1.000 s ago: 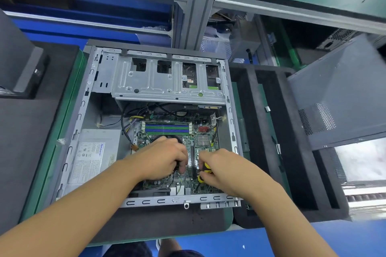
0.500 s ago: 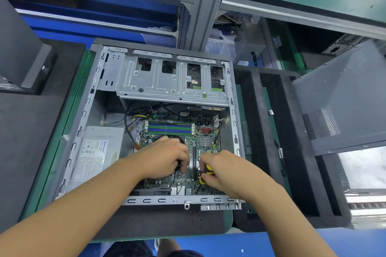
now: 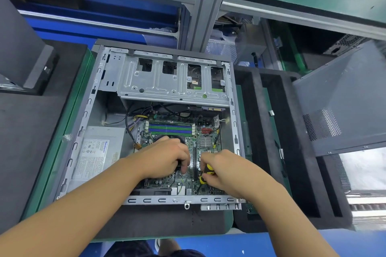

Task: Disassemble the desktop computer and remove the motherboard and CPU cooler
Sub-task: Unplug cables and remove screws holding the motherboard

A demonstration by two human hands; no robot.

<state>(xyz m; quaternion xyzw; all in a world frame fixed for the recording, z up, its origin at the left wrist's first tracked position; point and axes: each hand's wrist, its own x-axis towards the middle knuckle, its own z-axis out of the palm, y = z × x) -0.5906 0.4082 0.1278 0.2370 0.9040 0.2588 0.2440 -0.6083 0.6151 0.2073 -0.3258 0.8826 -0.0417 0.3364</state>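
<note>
Yellow screwdriver (image 3: 205, 173) sits tight in my right hand (image 3: 226, 171), at three o'clock from my left hand (image 3: 167, 158), whose fingers (image 3: 184, 168) curl around the black CPU cooler (image 3: 179, 139).

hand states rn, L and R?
Left hand: fingers curled round the CPU cooler.
Right hand: gripping the yellow-black screwdriver.

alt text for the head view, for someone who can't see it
A person's right hand holds a yellow-and-black screwdriver over the motherboard inside an open case, while the left hand grips the cooler. A power supply lies left of the board and a drive cage beyond it.
</note>
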